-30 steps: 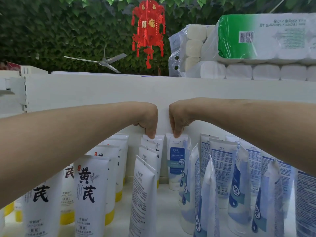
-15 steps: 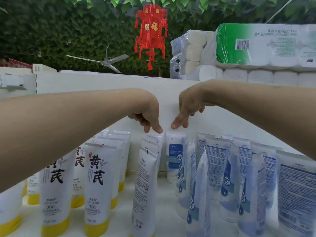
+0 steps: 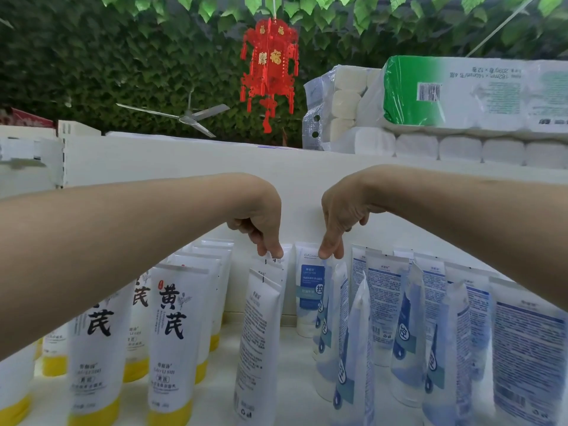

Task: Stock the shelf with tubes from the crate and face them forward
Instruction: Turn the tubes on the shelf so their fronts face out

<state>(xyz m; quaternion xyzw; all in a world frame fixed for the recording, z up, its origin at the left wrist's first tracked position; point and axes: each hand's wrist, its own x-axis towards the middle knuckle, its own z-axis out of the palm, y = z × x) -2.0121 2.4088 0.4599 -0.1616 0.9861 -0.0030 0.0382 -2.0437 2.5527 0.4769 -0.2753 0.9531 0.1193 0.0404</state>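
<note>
1. Tubes stand upright in rows on the white shelf [image 3: 295, 370]: yellow-capped tubes [image 3: 172, 333] on the left, blue-printed tubes [image 3: 402, 327] on the right.
2. The left hand [image 3: 261, 219] has curled fingers, and the tips touch the top edge of a white tube [image 3: 272, 269]. I cannot tell whether they pinch it.
3. The right hand [image 3: 338, 216] touches the top of the blue-label tube [image 3: 309, 290] at the back with two straight fingers.
4. Farther back are toilet paper packs [image 3: 461, 96] and a red lantern [image 3: 270, 72].

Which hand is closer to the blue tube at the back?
Right. The right hand has fingertips at the blue tube's top; the left hand is beside it, at a white tube.
</note>
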